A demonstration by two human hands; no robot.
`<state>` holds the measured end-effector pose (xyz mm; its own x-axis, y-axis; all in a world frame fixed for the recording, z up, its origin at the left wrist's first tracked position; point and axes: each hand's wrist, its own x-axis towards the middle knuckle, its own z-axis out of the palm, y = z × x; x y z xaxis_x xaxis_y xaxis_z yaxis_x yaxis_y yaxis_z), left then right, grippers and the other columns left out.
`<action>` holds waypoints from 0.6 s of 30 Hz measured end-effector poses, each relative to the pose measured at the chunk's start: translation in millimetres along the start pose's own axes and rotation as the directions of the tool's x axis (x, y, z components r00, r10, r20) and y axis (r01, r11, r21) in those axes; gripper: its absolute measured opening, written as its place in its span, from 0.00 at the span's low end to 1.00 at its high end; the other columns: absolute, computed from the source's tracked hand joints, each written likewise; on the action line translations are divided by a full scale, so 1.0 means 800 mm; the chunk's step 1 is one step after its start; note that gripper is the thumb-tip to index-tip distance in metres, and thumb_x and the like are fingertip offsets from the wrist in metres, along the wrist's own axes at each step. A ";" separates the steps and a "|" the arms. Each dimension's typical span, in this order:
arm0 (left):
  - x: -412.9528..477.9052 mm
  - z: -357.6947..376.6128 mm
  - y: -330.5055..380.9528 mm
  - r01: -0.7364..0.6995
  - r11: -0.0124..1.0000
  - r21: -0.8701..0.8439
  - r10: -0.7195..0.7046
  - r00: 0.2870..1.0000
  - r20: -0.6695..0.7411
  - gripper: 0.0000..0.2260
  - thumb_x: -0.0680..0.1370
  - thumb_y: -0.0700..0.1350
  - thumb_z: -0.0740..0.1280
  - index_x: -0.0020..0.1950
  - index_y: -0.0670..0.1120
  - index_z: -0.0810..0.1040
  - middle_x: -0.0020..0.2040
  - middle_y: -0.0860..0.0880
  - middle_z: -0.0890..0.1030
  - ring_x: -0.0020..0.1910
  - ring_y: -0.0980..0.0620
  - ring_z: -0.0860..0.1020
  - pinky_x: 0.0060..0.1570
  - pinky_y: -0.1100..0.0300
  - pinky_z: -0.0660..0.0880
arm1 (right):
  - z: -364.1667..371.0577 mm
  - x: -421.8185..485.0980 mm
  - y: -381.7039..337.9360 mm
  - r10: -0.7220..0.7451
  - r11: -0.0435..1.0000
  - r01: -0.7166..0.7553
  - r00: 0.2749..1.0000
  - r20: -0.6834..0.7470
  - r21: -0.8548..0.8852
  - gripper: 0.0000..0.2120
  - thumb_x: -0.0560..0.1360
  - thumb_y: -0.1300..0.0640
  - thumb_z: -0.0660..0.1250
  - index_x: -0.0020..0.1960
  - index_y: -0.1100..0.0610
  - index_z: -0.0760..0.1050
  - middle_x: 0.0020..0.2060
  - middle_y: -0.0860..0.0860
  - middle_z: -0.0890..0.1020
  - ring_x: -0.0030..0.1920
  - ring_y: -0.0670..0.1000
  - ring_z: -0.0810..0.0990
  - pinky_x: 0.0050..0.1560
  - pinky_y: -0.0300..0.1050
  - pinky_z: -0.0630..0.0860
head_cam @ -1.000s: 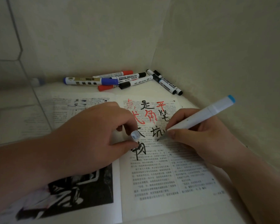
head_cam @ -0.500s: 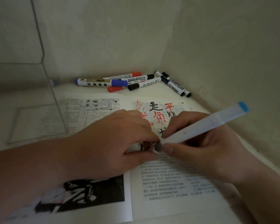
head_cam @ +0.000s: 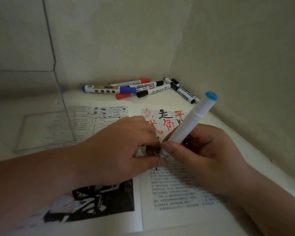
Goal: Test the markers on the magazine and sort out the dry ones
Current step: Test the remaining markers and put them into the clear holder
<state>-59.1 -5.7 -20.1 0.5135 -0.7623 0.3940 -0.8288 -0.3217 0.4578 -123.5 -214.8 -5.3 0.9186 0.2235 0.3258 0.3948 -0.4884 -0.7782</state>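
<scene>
Markers [head_cam: 146,85] wait in a loose heap at the back of the head view, close to the corner of the pale walls [head_cam: 228,48]. A blue-capped one [head_cam: 109,89] lies across the front, red-capped and black-capped ones are crossed behind it, and two black ones [head_cam: 184,91] lie side by side toward the right wall.

In front of the heap the magazine [head_cam: 174,193] lies open and flat. Its right page carries large handwritten characters [head_cam: 165,120] in red and black above the printed columns; its left page shows a black-and-white picture [head_cam: 100,201] near the bottom.

We hold a white marker [head_cam: 192,121] over the right page – our right hand [head_cam: 208,150] is wrapped round its lower half, thumb along the barrel, with its light blue end [head_cam: 211,96] tilted up and away from us. Our left hand [head_cam: 123,147] comes in from the left with its fingers curled, pinching a small white cap [head_cam: 163,152] right at the marker's lower end. Whether the cap is fully seated we cannot tell, since our fingers hide the joint.

A clear box [head_cam: 32,130] stands at the left – the edge of the left page shows through its near corner
</scene>
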 end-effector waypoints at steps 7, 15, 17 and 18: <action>-0.004 -0.004 0.006 0.041 0.999 0.001 -0.041 0.999 0.005 0.13 0.74 0.61 0.65 0.47 0.54 0.81 0.43 0.59 0.77 0.48 0.57 0.74 0.48 0.55 0.73 | 0.014 0.006 -0.003 -0.081 0.989 0.081 0.997 0.005 -0.122 0.09 0.78 0.52 0.70 0.49 0.58 0.83 0.37 0.51 0.82 0.36 0.53 0.80 0.36 0.51 0.76; -0.008 -0.016 0.017 -0.002 0.937 -0.350 -0.135 0.921 -0.365 0.32 0.75 0.51 0.69 0.76 0.53 0.60 0.67 0.53 0.73 0.57 0.44 0.77 0.51 0.49 0.76 | 0.001 0.006 -0.006 0.075 0.996 -0.079 0.994 0.076 0.051 0.14 0.82 0.41 0.59 0.53 0.51 0.72 0.39 0.51 0.83 0.39 0.54 0.81 0.42 0.58 0.78; -0.007 -0.017 0.023 -0.028 0.969 -0.244 -0.085 0.893 -0.441 0.36 0.74 0.45 0.72 0.77 0.50 0.57 0.71 0.49 0.69 0.63 0.44 0.76 0.57 0.52 0.74 | -0.016 0.002 -0.010 0.120 0.984 -0.137 0.981 0.152 0.113 0.14 0.78 0.36 0.64 0.55 0.45 0.72 0.30 0.51 0.79 0.28 0.56 0.74 0.29 0.54 0.73; -0.006 -0.018 0.025 -0.020 0.987 -0.161 -0.057 0.887 -0.458 0.37 0.74 0.43 0.74 0.77 0.49 0.58 0.72 0.48 0.68 0.66 0.45 0.74 0.61 0.53 0.73 | -0.023 0.000 -0.011 0.143 0.979 -0.167 0.971 0.189 0.114 0.13 0.76 0.39 0.67 0.57 0.42 0.73 0.29 0.51 0.76 0.26 0.57 0.70 0.27 0.51 0.70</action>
<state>-75.3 -0.3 -1.6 0.6044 -0.4006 0.6886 -0.7923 -0.2122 0.5720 -127.0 -225.9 11.0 0.9461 0.3070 0.1035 0.2320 -0.4192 -0.8777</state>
